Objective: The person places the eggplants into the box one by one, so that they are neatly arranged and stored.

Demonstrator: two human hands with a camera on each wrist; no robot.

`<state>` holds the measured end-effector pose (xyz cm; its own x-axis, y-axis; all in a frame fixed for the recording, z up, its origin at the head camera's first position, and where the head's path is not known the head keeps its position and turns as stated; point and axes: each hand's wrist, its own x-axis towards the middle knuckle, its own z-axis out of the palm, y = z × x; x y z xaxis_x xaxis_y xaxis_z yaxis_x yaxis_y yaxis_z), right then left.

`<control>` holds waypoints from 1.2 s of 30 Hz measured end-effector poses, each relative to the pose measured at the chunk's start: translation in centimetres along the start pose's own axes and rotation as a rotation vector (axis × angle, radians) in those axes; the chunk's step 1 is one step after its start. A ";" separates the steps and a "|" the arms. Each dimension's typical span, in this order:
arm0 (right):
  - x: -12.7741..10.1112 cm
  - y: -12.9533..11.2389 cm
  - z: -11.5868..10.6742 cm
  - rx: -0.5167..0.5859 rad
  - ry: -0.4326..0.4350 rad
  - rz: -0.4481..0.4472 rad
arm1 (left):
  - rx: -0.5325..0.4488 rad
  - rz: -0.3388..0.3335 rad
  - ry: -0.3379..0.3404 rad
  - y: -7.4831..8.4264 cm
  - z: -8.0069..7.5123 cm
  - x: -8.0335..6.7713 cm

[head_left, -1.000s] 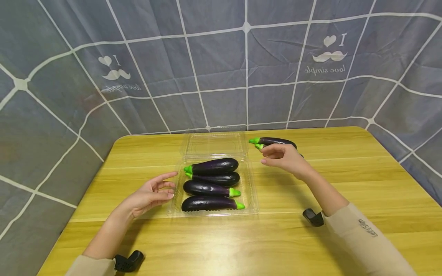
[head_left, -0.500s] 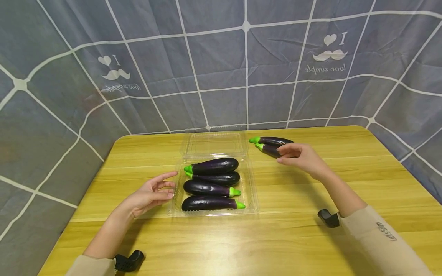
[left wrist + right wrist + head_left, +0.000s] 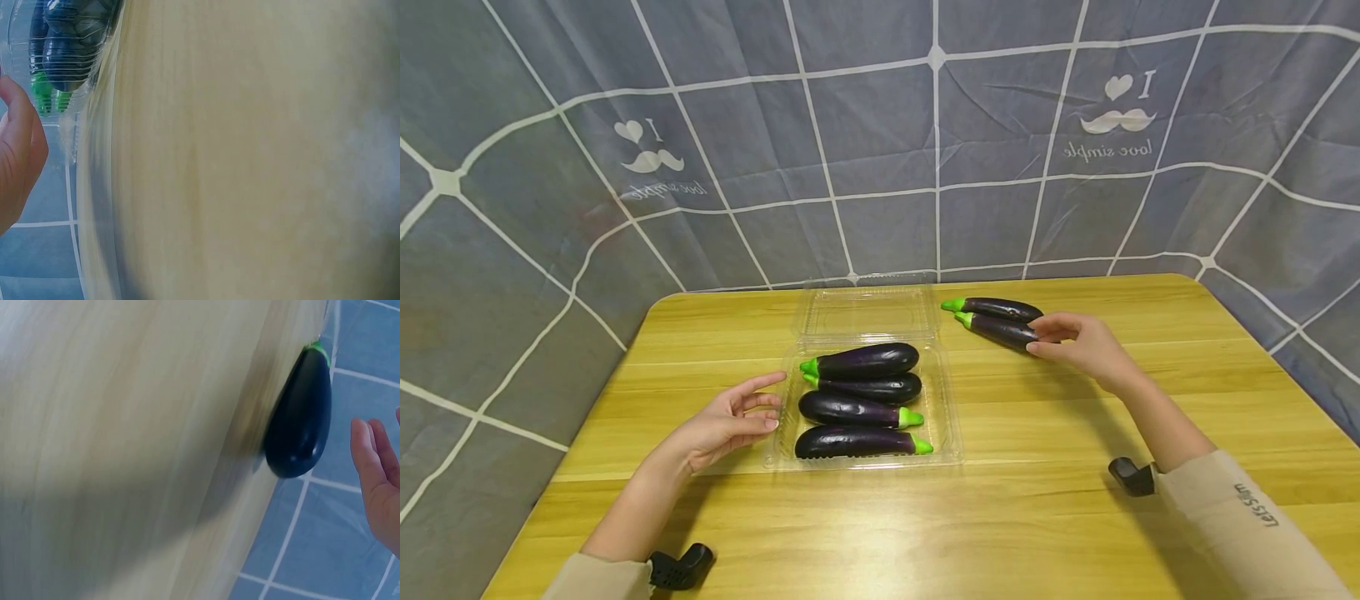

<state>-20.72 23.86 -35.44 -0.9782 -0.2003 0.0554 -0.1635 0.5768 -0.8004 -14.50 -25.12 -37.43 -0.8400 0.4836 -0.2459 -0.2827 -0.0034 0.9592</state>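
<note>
Right hand (image 3: 1081,348), fingers parted, hovers by an eggplant (image 3: 1000,332) at the box's (image 3: 943,417) two o'clock; a bump could roll it. Left hand (image 3: 727,427), loose, at nine.

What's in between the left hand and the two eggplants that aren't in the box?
The clear plastic box with four eggplants in it, then a bit of bare table before the two loose eggplants. The head view shows it.

Left hand (image 3: 728,427) and right hand (image 3: 1084,347) extend forward, well apart, loosely bent.
</note>
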 end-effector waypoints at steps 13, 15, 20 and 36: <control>0.0 1.8 -1.0 -0.032 0.049 0.079 | 0.002 0.008 -0.012 0.0 0.0 0.0; 0.0 1.9 -1.1 -0.038 0.052 0.088 | 0.005 0.007 -0.011 -0.1 0.0 0.0; 0.2 2.3 -1.1 -0.062 0.053 0.101 | 0.010 0.006 -0.008 -0.2 -0.1 0.0; 1.5 3.2 -0.7 -0.065 0.007 0.150 | 0.015 0.004 0.014 -0.3 -0.1 0.1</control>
<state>-22.82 25.91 -37.47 -0.9930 -0.1026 -0.0579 -0.0229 0.6499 -0.7597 -14.55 -25.16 -37.73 -0.8477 0.4711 -0.2437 -0.2724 0.0075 0.9622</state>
